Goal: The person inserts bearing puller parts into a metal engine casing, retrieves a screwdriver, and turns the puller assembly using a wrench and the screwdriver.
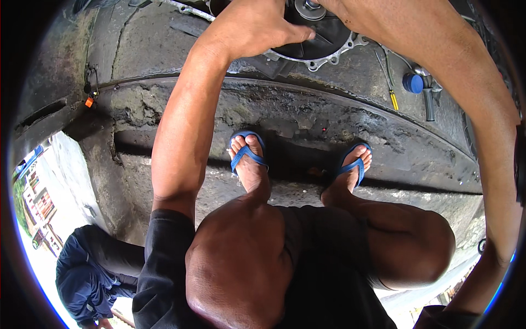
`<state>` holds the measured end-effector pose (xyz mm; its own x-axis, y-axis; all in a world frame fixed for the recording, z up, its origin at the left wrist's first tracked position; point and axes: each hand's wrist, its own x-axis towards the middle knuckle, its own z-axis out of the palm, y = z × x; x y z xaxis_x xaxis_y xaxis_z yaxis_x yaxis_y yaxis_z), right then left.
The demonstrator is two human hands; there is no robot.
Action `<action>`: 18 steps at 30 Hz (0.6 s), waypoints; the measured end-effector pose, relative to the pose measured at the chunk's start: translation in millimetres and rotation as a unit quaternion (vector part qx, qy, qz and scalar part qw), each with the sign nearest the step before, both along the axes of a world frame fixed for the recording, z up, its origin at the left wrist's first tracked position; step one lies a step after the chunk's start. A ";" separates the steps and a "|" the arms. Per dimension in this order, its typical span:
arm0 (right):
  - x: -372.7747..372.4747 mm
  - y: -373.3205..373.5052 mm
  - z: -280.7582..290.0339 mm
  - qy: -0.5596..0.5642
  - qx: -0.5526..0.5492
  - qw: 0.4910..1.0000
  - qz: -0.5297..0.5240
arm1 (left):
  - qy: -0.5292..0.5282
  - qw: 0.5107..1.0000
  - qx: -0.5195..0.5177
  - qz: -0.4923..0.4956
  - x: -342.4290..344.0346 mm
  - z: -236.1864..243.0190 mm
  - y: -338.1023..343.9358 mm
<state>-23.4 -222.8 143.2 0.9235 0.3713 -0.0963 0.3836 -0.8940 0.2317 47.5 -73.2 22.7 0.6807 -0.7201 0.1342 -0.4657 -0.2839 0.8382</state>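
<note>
A round housing with a black inner face (329, 41) and a scalloped metal rim with bolt holes lies at the top edge of the view. At its middle sits a shiny metal hub (310, 9) with a washer-like ring. My left hand (260, 30) reaches over the housing's left side, its thumb stretched across the black face; its other fingers are cut off by the upper edge. From the right, my right hand (364, 11) comes in beside the hub. Its fingers are mostly out of view, so whether it grips anything is hidden.
Right of the housing lie a yellow-handled screwdriver (393, 100), a blue round cap (412, 83) and a dark-handled tool (429, 104). A small orange piece (89, 102) hangs at left. My sandalled feet stand on a grimy sunken ledge (296, 126). Another person (90, 274) in dark clothes bends at lower left.
</note>
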 end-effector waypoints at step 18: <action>4.5 -9.7 1.3 0.018 0.073 0.996 0.047 | -0.182 0.923 0.269 0.207 -40.5 -35.0 -19.8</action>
